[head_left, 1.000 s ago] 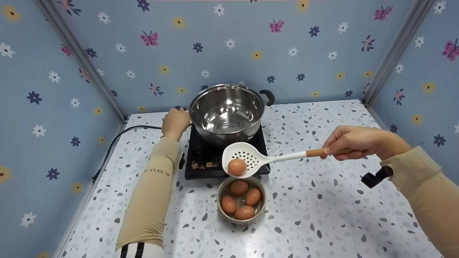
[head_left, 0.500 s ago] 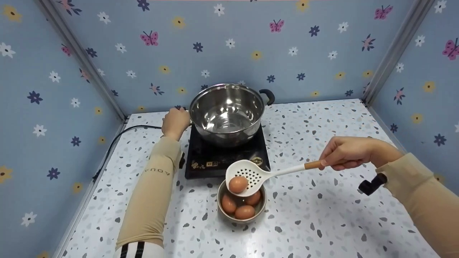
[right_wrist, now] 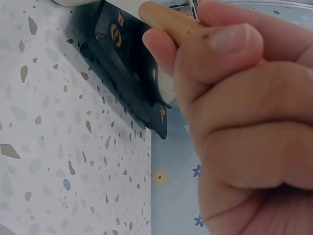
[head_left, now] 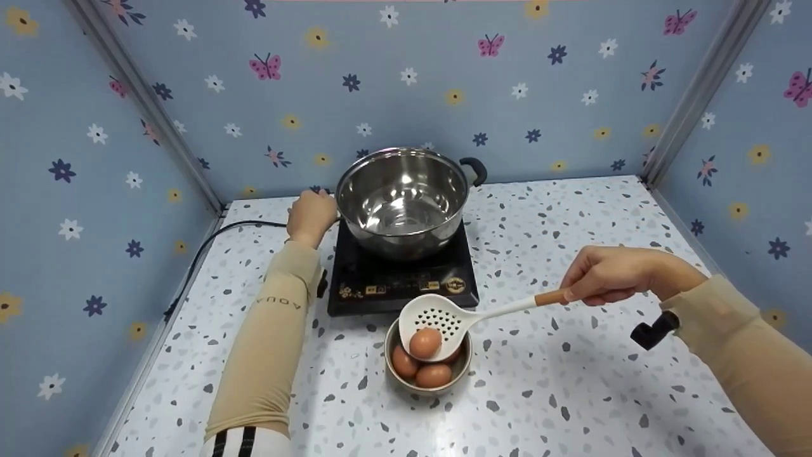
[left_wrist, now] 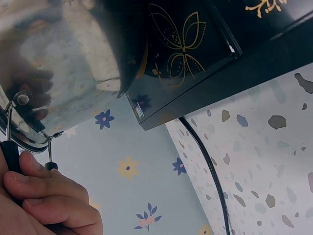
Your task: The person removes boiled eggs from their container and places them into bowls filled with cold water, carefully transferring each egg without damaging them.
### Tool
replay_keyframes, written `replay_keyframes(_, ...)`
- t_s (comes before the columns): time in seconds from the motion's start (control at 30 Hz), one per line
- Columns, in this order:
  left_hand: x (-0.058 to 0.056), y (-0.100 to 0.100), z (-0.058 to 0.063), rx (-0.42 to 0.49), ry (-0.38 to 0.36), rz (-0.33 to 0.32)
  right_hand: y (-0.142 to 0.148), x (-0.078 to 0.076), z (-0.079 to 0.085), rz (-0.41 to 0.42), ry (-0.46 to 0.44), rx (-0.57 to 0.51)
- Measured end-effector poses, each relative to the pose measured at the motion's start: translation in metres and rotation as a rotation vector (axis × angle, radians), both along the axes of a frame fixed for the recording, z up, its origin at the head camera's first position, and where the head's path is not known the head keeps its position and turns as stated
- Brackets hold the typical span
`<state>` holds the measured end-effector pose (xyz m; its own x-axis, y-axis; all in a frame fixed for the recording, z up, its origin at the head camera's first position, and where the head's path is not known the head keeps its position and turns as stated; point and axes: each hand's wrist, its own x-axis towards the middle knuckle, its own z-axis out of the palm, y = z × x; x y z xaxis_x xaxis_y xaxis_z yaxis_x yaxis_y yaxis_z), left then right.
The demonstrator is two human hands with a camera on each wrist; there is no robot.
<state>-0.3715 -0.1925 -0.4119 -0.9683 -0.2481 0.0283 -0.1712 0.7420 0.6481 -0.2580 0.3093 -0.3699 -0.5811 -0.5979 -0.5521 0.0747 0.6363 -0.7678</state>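
My right hand (head_left: 612, 274) grips the wooden handle (right_wrist: 171, 22) of a white slotted spoon (head_left: 419, 310). A brown egg (head_left: 425, 343) lies in the spoon's bowl, which overlaps the small metal bowl (head_left: 388, 374) in the head view. Inside that bowl, brown eggs (head_left: 434, 376) show below the spoon; others are partly hidden by it. At the pot's left side, my left hand (head_left: 311, 216) curls its fingers round the black handle (left_wrist: 11, 157) of a steel pot (head_left: 406, 238).
Beneath the pot is a black induction cooker (head_left: 403, 289) with gold markings. Its black cord (head_left: 209, 241) runs left across the speckled table (head_left: 539, 393). A second black handle (head_left: 474, 170) sticks out at the pot's right. Flowered panels (head_left: 406, 76) stand behind and at both sides.
My right hand has lowered the slotted spoon with its egg towards me, from over the cooker's front edge to over the metal bowl. The left hand has stayed at the pot handle.
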Motion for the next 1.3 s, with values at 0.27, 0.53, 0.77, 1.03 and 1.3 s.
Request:
replay_keyframes(0.27,0.000,0.000,0.002,0.008,-0.015,0.002,-0.005,0.000,0.002,-0.004,0.075,0.026)
replay_keyframes(0.53,0.000,0.000,0.001,0.006,-0.022,0.001,-0.007,-0.001,0.002,-0.022,0.125,0.040)
replay_keyframes(0.77,-0.001,-0.001,-0.002,-0.002,0.000,-0.001,-0.010,-0.003,0.003,-0.019,0.155,0.040)
replay_keyframes(1.03,-0.003,-0.003,-0.002,0.002,-0.016,0.003,-0.013,-0.002,0.003,-0.034,0.171,0.032)
replay_keyframes(1.3,-0.002,-0.001,-0.001,0.009,-0.020,0.012,-0.017,-0.003,0.006,-0.087,0.183,0.042)
